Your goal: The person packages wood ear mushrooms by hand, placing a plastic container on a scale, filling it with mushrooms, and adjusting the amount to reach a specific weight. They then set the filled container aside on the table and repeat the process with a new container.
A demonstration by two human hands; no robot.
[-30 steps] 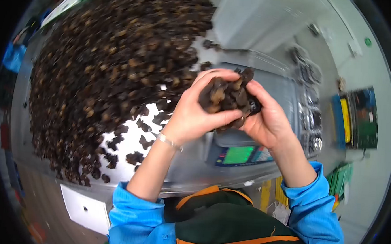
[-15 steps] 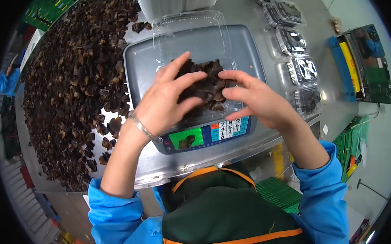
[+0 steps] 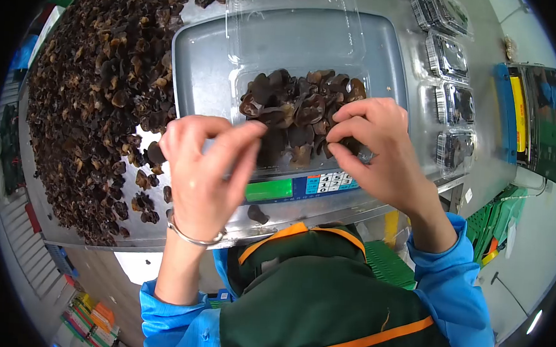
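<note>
A clear clamshell tray (image 3: 245, 84) heaped with dark dried fungus pieces (image 3: 297, 105) sits on the grey pan of a scale (image 3: 202, 69), its lid open toward the back. My right hand (image 3: 376, 150) rests at the heap's near right side, fingertips pinching pieces there. My left hand (image 3: 206, 170) hovers at the tray's near left corner with fingers and thumb bunched together, tips touching the edge of the heap. I see nothing between them.
A large pile of loose fungus (image 3: 94, 88) covers the steel table (image 3: 473, 177) to the left. The scale's green display (image 3: 269, 190) and keypad face me, with one stray piece (image 3: 257, 214) below. Filled, closed trays (image 3: 453, 101) line the right side beside a blue box (image 3: 520, 111).
Both hands carried a handful of fungus from the pile to the tray on the scale and released it. Now they have drawn back to the heap's near edges.
</note>
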